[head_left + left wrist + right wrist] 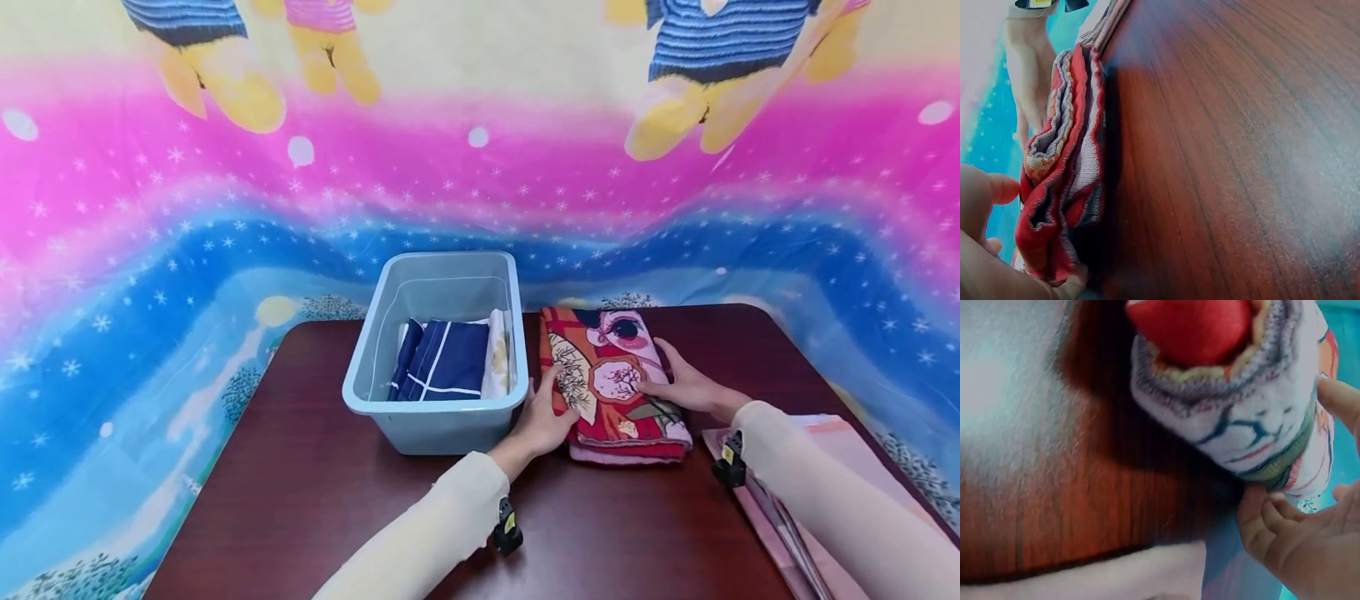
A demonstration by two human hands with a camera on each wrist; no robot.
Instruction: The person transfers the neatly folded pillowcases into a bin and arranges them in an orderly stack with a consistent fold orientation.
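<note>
A folded red and pink patterned towel (618, 375) lies on the table just right of the blue-grey bin. My left hand (542, 419) grips its left side, thumb on top and fingertips at the lower edge. From the opposite side my right hand (692, 385) holds it, the thumb over the top face. Stacked, wavy folds of the towel (1079, 144) show in the left wrist view, beside my left hand (988, 250). In the right wrist view the fingers of my right hand (1316, 544) tuck under the edge of the towel (1254, 425).
The bin (442, 432) holds a folded navy cloth with white lines (450, 358) and a white cloth (498, 358). Pale pink folded fabric (847, 467) lies at the table's right edge, under my right forearm. A printed curtain (480, 192) hangs behind the table (315, 500).
</note>
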